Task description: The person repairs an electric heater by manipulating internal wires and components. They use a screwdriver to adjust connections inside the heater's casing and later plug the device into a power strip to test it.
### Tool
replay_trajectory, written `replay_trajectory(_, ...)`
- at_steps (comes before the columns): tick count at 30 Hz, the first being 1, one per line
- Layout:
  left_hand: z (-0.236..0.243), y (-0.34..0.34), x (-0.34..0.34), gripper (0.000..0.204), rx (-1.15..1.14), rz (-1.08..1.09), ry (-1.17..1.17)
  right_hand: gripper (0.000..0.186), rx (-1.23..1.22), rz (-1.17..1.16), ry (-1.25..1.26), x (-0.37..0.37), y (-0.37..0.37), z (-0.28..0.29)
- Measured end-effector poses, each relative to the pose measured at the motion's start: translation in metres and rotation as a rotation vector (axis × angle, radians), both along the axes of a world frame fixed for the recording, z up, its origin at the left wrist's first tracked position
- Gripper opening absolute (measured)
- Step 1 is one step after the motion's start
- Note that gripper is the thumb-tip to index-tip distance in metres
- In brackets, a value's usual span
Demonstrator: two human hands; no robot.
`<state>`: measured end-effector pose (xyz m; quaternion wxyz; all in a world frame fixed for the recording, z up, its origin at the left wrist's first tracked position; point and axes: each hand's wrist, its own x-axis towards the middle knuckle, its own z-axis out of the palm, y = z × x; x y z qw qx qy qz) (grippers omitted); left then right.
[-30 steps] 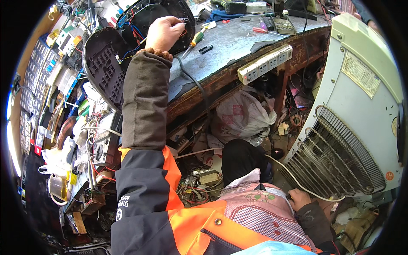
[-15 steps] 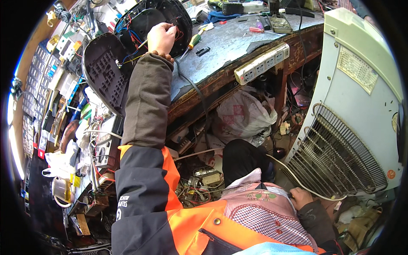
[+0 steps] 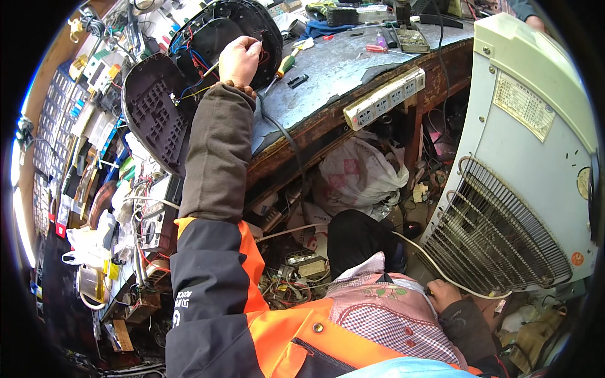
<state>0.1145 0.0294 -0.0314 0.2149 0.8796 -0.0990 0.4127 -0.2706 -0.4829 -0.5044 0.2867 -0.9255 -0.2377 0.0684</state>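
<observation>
Nearest the camera, the person's chest in an orange and dark jacket with a checked pink apron fills the lower edge. The right hand (image 3: 445,294) rests low beside the apron, fingers curled round a pale cable (image 3: 421,254) that runs up past the knee; how tightly they close on it cannot be told. Just beyond it stands a white appliance (image 3: 535,120) with a black wire grille (image 3: 498,233) on its back. Under the bench lie a crumpled white plastic bag (image 3: 359,173) and a tangle of wires and small parts.

The left arm, in a brown sleeve with a bead bracelet at the wrist, reaches up and away to the workbench (image 3: 353,63). The left hand (image 3: 239,60) is inside an opened round black appliance housing (image 3: 242,31), fingertips pinched together on the thin red wires there. The housing lies at the bench's far left corner, its ribbed black cover (image 3: 154,116) hanging over the bench edge beside it.

Just right of the hand lies a green and yellow screwdriver (image 3: 287,63), with a small black part (image 3: 297,80) near it. A white power strip (image 3: 384,99) is fixed along the front edge of the bench. Tools and a circuit board lie along the far side
</observation>
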Motion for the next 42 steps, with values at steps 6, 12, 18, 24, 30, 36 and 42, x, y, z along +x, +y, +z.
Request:
replay_trajectory(6, 0.002, -0.001, 0.0, 0.026, -0.01, 0.029, 0.009, 0.024, 0.007, -0.008, -0.018, -0.001, 0.003, 0.004)
replay_trajectory(12, 0.005, -0.01, -0.003, 0.029, -0.004, 0.068, 0.009, 0.024, 0.016, 0.0, -0.005, 0.0, 0.003, 0.007)
replay_trajectory(18, 0.004, -0.006, 0.002, 0.029, -0.031, 0.07, 0.006, 0.024, 0.01, 0.001, -0.005, 0.0, 0.005, 0.009)
replay_trajectory(24, 0.004, -0.005, 0.005, 0.029, -0.103, 0.145, -0.045, 0.024, 0.005, -0.006, -0.007, -0.001, 0.005, 0.006)
replay_trajectory(30, 0.003, 0.002, 0.011, 0.034, -0.104, 0.089, -0.096, 0.025, 0.007, -0.005, -0.003, -0.001, 0.005, 0.005)
replay_trajectory(36, 0.005, 0.003, 0.006, 0.051, 0.027, 0.033, -0.118, 0.024, 0.005, -0.011, -0.009, -0.001, 0.005, 0.005)
replay_trajectory(42, 0.014, 0.005, 0.0, 0.049, 0.098, -0.01, -0.017, 0.023, -0.01, -0.016, -0.042, -0.002, 0.005, 0.004)
